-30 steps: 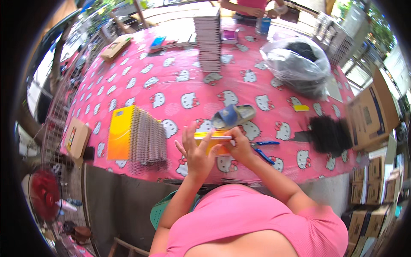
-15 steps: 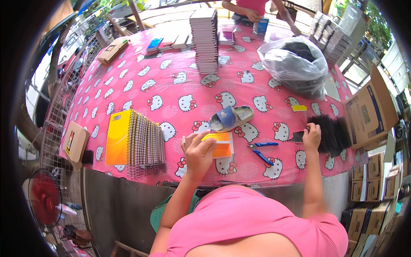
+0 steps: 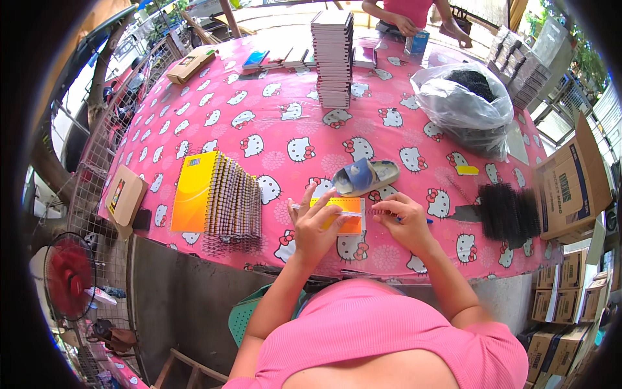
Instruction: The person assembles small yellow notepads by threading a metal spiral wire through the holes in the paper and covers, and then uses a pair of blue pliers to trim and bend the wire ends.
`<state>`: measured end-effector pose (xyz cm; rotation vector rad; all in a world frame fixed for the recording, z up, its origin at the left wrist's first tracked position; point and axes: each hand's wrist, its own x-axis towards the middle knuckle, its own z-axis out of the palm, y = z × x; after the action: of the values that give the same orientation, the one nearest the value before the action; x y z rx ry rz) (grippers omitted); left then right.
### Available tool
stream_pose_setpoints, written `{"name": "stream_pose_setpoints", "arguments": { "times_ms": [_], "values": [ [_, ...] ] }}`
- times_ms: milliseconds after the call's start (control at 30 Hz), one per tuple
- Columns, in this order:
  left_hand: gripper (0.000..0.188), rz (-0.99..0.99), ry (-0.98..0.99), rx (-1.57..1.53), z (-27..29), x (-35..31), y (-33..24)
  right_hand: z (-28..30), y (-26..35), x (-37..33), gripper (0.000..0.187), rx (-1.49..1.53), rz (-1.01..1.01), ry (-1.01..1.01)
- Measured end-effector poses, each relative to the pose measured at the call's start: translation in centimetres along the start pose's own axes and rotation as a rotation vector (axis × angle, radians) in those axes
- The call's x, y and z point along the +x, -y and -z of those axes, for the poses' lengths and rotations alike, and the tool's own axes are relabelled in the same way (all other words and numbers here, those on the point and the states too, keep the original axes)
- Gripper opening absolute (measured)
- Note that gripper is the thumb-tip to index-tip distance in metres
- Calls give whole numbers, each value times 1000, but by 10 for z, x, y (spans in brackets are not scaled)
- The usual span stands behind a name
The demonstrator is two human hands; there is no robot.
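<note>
A small notebook [image 3: 350, 224] with a yellow-orange cover and a row of punched holes lies on the table in front of me. My left hand [image 3: 316, 225] grips its left side, thumb on top. Between the closed fingertips of my right hand [image 3: 407, 222] is a thin dark spiral binding coil [image 3: 376, 211], its end at the notebook's right edge. Just beyond lies a blue slipper [image 3: 367, 176]. Blue-handled pliers [image 3: 428, 221] are mostly hidden by my right hand. Further right is a heap of black binding coils [image 3: 508, 212].
Spiral-bound notebooks [image 3: 197, 191] are stacked at left, beside an open small carton [image 3: 126, 196]. A tall book stack [image 3: 333, 61] stands at the back. A plastic bag [image 3: 463, 107] with black contents and a cardboard box [image 3: 570, 185] stand right. Another person [image 3: 408, 19] works across the table.
My right hand has come from the black coil heap to the notebook's right edge with a coil. My left hand stays on the notebook. The whole view has shifted slightly.
</note>
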<state>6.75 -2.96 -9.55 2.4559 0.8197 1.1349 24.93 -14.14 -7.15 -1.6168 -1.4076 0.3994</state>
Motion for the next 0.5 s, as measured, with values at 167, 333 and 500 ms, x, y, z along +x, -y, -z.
{"name": "stream_pose_setpoints", "arguments": {
  "times_ms": [167, 333, 500],
  "values": [
    [16, 91, 27, -166, -3, -4, 4, 1, 5, 11, 21, 70, -11, 59],
    [18, 29, 19, -144, 2, -2, 2, 8, -4, 21, 15, 139, -167, 335],
    [20, 25, 7, -147, 2, -1, 1, -4, 3, 15, 15, -10, -69, 293]
  ]
}}
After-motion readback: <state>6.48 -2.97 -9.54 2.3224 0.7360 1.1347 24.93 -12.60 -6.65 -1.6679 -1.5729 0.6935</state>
